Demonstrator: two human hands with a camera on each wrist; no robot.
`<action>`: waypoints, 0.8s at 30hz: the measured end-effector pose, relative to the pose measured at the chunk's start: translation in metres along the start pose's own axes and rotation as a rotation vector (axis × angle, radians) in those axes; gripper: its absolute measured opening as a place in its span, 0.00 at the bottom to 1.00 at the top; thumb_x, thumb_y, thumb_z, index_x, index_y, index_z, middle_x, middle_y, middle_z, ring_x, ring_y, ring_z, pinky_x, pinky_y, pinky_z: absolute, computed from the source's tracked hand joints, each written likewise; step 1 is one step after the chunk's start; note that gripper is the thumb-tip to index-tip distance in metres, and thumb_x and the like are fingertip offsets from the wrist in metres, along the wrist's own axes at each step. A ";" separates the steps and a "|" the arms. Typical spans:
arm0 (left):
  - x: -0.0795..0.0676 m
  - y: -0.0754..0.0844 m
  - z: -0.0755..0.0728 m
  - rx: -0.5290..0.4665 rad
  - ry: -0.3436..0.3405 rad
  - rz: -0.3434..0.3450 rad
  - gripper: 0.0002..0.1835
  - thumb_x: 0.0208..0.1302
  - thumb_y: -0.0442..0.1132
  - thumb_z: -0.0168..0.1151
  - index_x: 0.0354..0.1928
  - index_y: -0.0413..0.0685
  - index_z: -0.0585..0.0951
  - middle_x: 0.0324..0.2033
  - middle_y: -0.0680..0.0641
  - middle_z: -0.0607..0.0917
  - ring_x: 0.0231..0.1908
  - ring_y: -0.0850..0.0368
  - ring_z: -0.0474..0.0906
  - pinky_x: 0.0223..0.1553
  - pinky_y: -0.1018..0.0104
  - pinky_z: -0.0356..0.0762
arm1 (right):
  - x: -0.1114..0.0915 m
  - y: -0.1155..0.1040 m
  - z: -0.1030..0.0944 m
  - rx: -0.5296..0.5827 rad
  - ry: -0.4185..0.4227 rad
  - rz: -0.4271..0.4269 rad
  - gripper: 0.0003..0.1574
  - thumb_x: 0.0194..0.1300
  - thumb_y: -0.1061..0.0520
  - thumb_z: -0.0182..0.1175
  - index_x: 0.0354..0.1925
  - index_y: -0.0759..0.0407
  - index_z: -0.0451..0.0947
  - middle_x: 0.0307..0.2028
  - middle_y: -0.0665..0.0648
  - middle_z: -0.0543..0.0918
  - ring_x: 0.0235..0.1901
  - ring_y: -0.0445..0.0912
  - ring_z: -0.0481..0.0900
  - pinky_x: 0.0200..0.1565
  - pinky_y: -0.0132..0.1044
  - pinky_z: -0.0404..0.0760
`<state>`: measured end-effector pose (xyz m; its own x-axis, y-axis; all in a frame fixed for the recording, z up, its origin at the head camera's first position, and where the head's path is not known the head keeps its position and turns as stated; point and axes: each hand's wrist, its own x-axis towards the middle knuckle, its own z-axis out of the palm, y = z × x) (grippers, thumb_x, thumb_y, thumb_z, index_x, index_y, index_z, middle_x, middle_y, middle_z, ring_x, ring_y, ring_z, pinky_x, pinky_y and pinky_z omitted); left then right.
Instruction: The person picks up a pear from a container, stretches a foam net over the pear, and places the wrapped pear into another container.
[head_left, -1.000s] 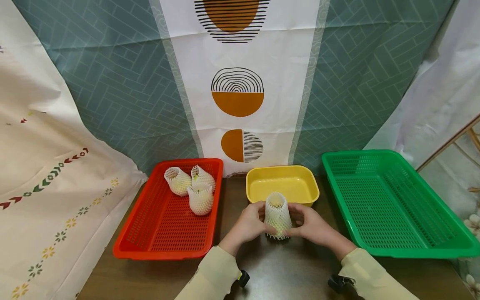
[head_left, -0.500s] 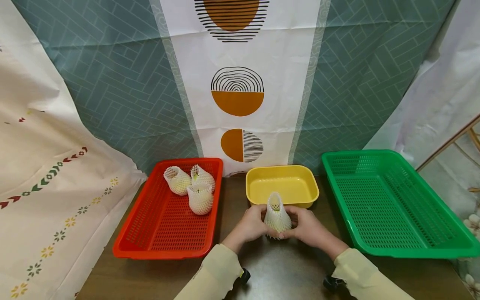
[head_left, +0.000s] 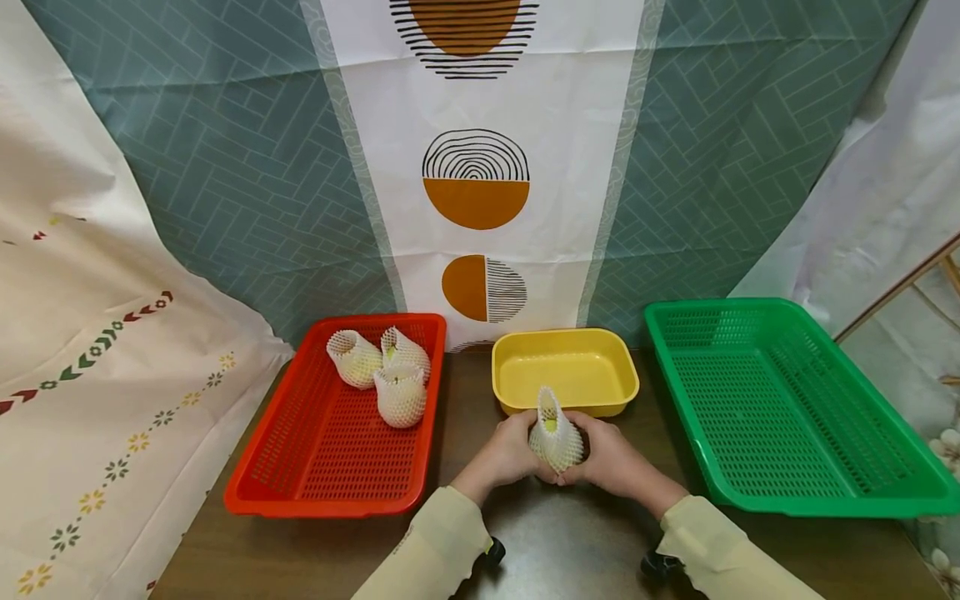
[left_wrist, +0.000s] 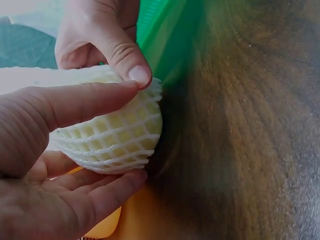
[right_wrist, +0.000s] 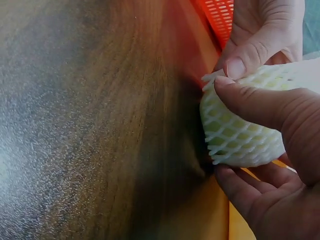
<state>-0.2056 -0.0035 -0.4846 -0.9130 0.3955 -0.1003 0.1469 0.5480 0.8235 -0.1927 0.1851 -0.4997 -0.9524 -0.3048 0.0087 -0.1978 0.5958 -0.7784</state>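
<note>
A pale yellow-green fruit in a white foam net sleeve [head_left: 557,450] stands on the table in front of the yellow basin, its net's open top pointing up. My left hand [head_left: 510,450] grips its left side and my right hand [head_left: 609,457] its right side. Both thumbs meet at the front near the net's lower edge, as the left wrist view shows on the foam net [left_wrist: 112,135]. In the right wrist view the fingers curl round the far side of the netted fruit [right_wrist: 237,132]. The fruit's exact kind is hidden by the net.
At the left stands a red basket [head_left: 330,467] with three netted fruits [head_left: 401,400] near its back. A yellow basin [head_left: 566,375] sits behind my hands. To the right is a green basket [head_left: 765,417]. A patterned cloth [head_left: 480,100] hangs behind.
The net's top has narrowed and tilted, with more of the fruit showing through its opening. My hands have drawn closer together around it, and the thumbs have come together at the front.
</note>
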 end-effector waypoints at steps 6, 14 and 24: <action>-0.001 -0.004 -0.001 -0.023 -0.002 -0.005 0.41 0.22 0.37 0.83 0.49 0.54 0.77 0.37 0.57 0.82 0.38 0.61 0.75 0.40 0.66 0.75 | -0.002 0.001 -0.003 0.035 -0.062 -0.054 0.58 0.30 0.45 0.80 0.60 0.48 0.65 0.51 0.48 0.77 0.48 0.44 0.74 0.51 0.43 0.75; -0.004 -0.001 -0.007 -0.085 -0.032 0.015 0.37 0.25 0.38 0.83 0.46 0.59 0.78 0.37 0.59 0.82 0.40 0.57 0.77 0.42 0.66 0.76 | -0.002 0.001 -0.006 0.074 -0.086 -0.052 0.45 0.45 0.37 0.71 0.60 0.46 0.67 0.52 0.48 0.78 0.49 0.43 0.75 0.49 0.40 0.76; -0.002 -0.001 -0.004 0.009 -0.019 0.045 0.33 0.25 0.37 0.82 0.42 0.59 0.81 0.32 0.60 0.82 0.34 0.63 0.76 0.36 0.70 0.75 | 0.000 0.001 -0.002 0.080 -0.060 0.014 0.52 0.34 0.36 0.75 0.59 0.46 0.69 0.52 0.45 0.78 0.49 0.42 0.75 0.53 0.43 0.75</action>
<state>-0.2052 -0.0085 -0.4832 -0.8981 0.4336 -0.0734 0.1915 0.5358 0.8223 -0.1929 0.1869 -0.4993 -0.9388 -0.3424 -0.0384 -0.1630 0.5397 -0.8259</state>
